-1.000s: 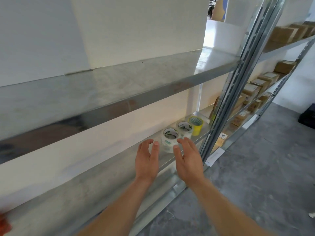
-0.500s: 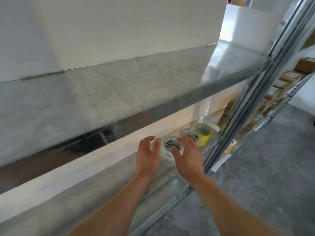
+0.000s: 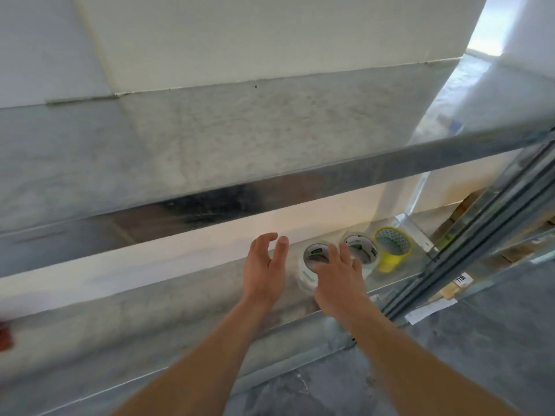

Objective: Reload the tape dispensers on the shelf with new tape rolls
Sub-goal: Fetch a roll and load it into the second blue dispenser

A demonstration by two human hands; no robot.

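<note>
The right hand (image 3: 338, 274) lies over the nearest clear tape roll (image 3: 309, 267), fingers spread across its top and front; contact looks likely, but a closed grip is not established and the hand reads as open. The left hand (image 3: 264, 267) is open, fingers curved, just beside that roll on its left and apart from it. Both hands reach onto the lower metal shelf (image 3: 168, 313), under the upper shelf (image 3: 240, 139). Rolls counted: three, standing in a row toward the right upright (image 3: 468, 250): the nearest clear roll, a second clear roll (image 3: 362, 250) touching or just beside it, and one yellow roll (image 3: 393, 249) at the far end. Tape dispensers counted: none identifiable; a red object (image 3: 4, 336) at the left edge is cut off and cannot be identified. Judgement: the step in hand is fetching a new roll, early in the task, with no reloading yet begun. The next move calls for closing the fingers around the nearest roll's outer wall and lifting it clear without knocking its neighbour, then locating a dispenser.
</note>
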